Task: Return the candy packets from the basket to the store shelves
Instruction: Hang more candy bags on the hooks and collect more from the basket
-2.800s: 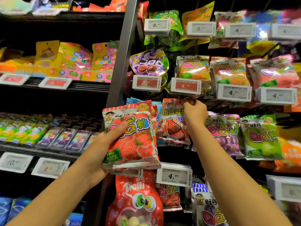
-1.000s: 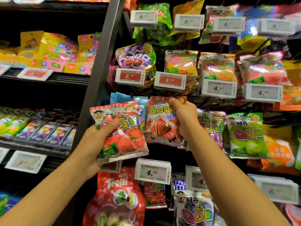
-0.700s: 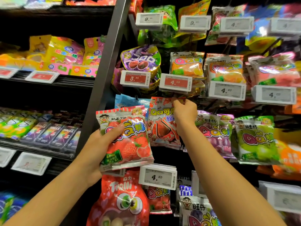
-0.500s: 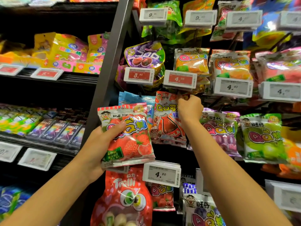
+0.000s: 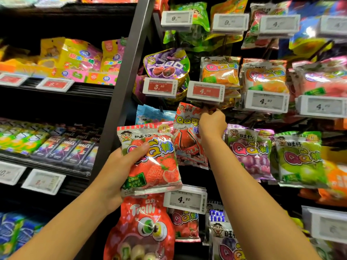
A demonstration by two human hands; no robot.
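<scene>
Strawberry packet — clasped in left hand; right hand pinches cola packet (top edge).

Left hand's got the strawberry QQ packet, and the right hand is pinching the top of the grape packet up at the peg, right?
Not quite: the head view shows the right hand pinching the top of the red cola QQ packet at the peg, not the grape packet, which hangs untouched beside it. The left hand does hold the strawberry QQ packet.
</scene>
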